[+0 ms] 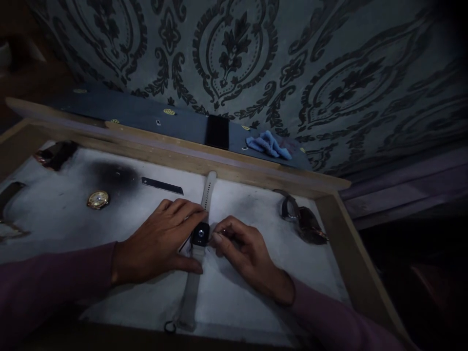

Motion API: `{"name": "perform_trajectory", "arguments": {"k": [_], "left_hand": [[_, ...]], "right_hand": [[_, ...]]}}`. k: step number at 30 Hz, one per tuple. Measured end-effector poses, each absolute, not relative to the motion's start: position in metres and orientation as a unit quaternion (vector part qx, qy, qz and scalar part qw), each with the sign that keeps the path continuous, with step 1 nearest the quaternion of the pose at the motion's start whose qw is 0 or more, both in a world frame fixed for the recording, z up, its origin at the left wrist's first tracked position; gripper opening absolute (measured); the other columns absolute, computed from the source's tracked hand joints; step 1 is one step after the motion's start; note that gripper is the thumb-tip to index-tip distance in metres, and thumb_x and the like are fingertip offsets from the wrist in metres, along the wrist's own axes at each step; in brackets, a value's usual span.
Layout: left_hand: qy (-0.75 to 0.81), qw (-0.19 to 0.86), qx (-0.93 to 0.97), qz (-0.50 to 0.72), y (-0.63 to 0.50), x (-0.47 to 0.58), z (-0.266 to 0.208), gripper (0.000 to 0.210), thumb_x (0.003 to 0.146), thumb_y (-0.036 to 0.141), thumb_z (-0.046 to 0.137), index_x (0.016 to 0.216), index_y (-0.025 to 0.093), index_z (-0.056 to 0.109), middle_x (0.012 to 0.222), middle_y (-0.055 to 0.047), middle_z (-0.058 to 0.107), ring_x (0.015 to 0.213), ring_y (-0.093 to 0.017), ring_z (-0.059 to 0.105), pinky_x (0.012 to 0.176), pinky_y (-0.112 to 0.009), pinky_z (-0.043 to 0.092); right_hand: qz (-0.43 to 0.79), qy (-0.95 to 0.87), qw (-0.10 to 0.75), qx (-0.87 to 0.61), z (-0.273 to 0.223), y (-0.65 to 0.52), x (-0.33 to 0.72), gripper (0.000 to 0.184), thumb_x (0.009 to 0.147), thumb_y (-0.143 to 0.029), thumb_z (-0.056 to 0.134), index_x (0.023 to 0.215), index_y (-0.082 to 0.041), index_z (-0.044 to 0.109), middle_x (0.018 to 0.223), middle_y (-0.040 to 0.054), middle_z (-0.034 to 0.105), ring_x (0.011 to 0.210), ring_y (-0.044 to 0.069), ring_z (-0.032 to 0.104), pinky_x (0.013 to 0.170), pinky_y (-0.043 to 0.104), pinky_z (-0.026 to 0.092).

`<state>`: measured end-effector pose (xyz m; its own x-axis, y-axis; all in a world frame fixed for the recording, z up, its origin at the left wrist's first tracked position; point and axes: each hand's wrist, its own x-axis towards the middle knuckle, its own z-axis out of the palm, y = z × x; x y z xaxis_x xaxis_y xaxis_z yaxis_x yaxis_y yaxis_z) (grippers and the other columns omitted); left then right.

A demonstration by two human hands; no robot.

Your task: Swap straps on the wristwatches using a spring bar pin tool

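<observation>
Currently, a smartwatch with a squarish black case and a long pale-grey strap [201, 235] lies stretched out on the white floor of a shallow, wooden-sided tray [157, 156], its upper strap end close to the back wall. The left hand [157, 241] lies flattish across it from the side, fingers extended to the strap just above the case and thumb set apart on the strap just below. The right hand [243, 253] is curled beside the case's other edge, thumb and fingertips drawn near each other (I cannot tell whether they meet fully or pinch something small).

Beyond the left hand lie a flat, dark, strip-like blade [163, 185] and a round gold-coloured watch head with a pale dial [98, 200]. Toward the right wall, a dark-strapped watch [288, 207] sits just beside dark brown, glossy-lensed glasses [310, 226]. A small black ring-shaped piece [170, 326] rests near the smartwatch's lower strap end. Behind the tray, on a blue patterned covering [137, 109], are a black rectangular phone-like slab [217, 131] and a crumpled light-blue cloth [269, 145].
</observation>
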<state>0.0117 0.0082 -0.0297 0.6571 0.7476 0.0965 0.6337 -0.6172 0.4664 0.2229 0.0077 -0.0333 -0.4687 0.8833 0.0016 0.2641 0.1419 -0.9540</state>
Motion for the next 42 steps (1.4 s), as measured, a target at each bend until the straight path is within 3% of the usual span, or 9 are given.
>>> {"name": "perform_trajectory", "arguments": {"k": [8, 12, 16, 25, 37, 42], "left_hand": [[0.383, 0.194, 0.892, 0.142, 0.008, 0.011, -0.031, 0.079, 0.070, 0.058, 0.076, 0.129, 0.017, 0.043, 0.127, -0.009, 0.055, 0.115, -0.029, 0.048, 0.089, -0.040, 0.038], [0.378, 0.187, 0.895, 0.147, 0.008, 0.011, -0.031, 0.080, 0.071, 0.058, 0.075, 0.130, 0.016, 0.042, 0.127, -0.010, 0.055, 0.114, -0.028, 0.048, 0.088, -0.040, 0.038], [0.382, 0.182, 0.894, 0.146, 0.008, 0.011, -0.031, 0.080, 0.070, 0.056, 0.077, 0.130, 0.015, 0.043, 0.127, -0.010, 0.055, 0.114, -0.029, 0.048, 0.089, -0.039, 0.038], [0.377, 0.178, 0.900, 0.128, 0.010, 0.006, -0.025, 0.077, 0.072, 0.047, 0.079, 0.133, 0.018, 0.042, 0.130, -0.009, 0.053, 0.117, -0.028, 0.047, 0.091, -0.040, 0.039], [0.365, 0.176, 0.906, 0.122, 0.012, 0.000, -0.017, 0.071, 0.074, 0.041, 0.079, 0.133, 0.019, 0.045, 0.133, -0.010, 0.052, 0.119, -0.030, 0.047, 0.093, -0.041, 0.040], [0.342, 0.182, 0.912, 0.134, 0.012, -0.001, -0.016, 0.065, 0.078, 0.035, 0.075, 0.133, 0.019, 0.045, 0.135, -0.011, 0.051, 0.124, -0.031, 0.045, 0.099, -0.043, 0.038]], "right_hand": [[0.512, -0.697, 0.316, -0.390, -0.034, 0.006, 0.221, 0.014, 0.093, -0.026, 0.056, 0.082, -0.018, 0.059, 0.060, -0.0023, 0.059, 0.056, 0.011, 0.058, 0.055, 0.023, 0.046], [0.529, -0.671, 0.342, -0.392, -0.035, 0.008, 0.222, 0.014, 0.094, -0.028, 0.056, 0.085, -0.018, 0.059, 0.071, 0.0011, 0.065, 0.065, 0.012, 0.063, 0.061, 0.024, 0.049], [0.571, -0.640, 0.337, -0.387, -0.035, 0.013, 0.225, 0.015, 0.095, -0.031, 0.055, 0.087, -0.019, 0.054, 0.077, 0.0030, 0.069, 0.064, 0.012, 0.065, 0.053, 0.021, 0.046], [0.561, -0.680, 0.274, -0.385, -0.031, 0.015, 0.231, 0.015, 0.092, -0.029, 0.057, 0.082, -0.018, 0.055, 0.064, -0.0007, 0.062, 0.060, 0.012, 0.059, 0.058, 0.024, 0.046], [0.545, -0.693, 0.269, -0.388, -0.030, 0.014, 0.229, 0.016, 0.092, -0.030, 0.055, 0.080, -0.019, 0.053, 0.064, -0.0038, 0.050, 0.056, 0.010, 0.048, 0.053, 0.022, 0.039], [0.510, -0.728, 0.258, -0.379, -0.031, 0.014, 0.229, 0.013, 0.090, -0.024, 0.055, 0.078, -0.018, 0.054, 0.066, -0.0024, 0.052, 0.060, 0.011, 0.047, 0.055, 0.023, 0.038]]}}
